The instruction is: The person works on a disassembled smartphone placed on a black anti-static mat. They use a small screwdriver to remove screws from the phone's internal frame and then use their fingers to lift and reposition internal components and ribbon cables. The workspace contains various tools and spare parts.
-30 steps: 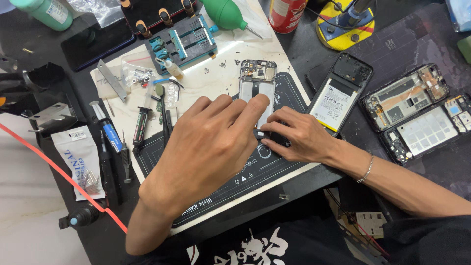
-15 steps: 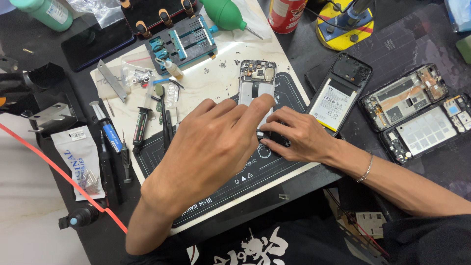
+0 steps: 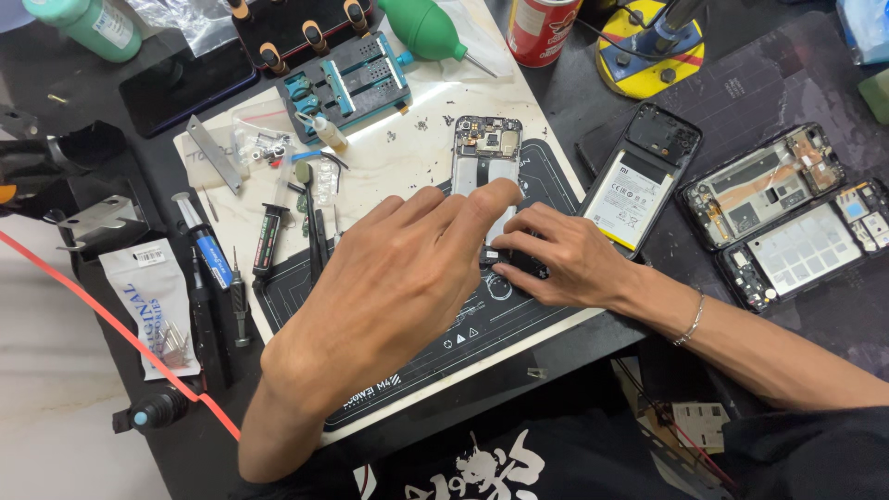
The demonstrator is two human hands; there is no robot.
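— What can't you make out from up here?

— My left hand (image 3: 398,278) lies across the near half of the opened phone (image 3: 488,167), so that end is hidden, and whatever sits under my palm too. The small dark part under my right hand (image 3: 560,259) is mostly covered; I can't tell what it is.

— And your fingers?

— The left ones are stretched out flat, close together, tips resting on the phone's pale middle plate. They pinch nothing. The right ones are curled, tips pressed down on that dark piece at the phone's near end, just beside my left fingertips. Whether they grip it or only press, I can't tell.

— Where's the phone?

— Flat on the black rubbery mat (image 3: 519,319), in the middle of the surface, its far end bare: a dark circuit board with small metal parts.

— Around it?

— A second phone shell with a white battery (image 3: 630,199) to the right. Slim screwdrivers (image 3: 231,296) and a syringe (image 3: 269,236) lie left. A green rubber blower (image 3: 426,28) sits far off, by a blue metal jig (image 3: 347,83).
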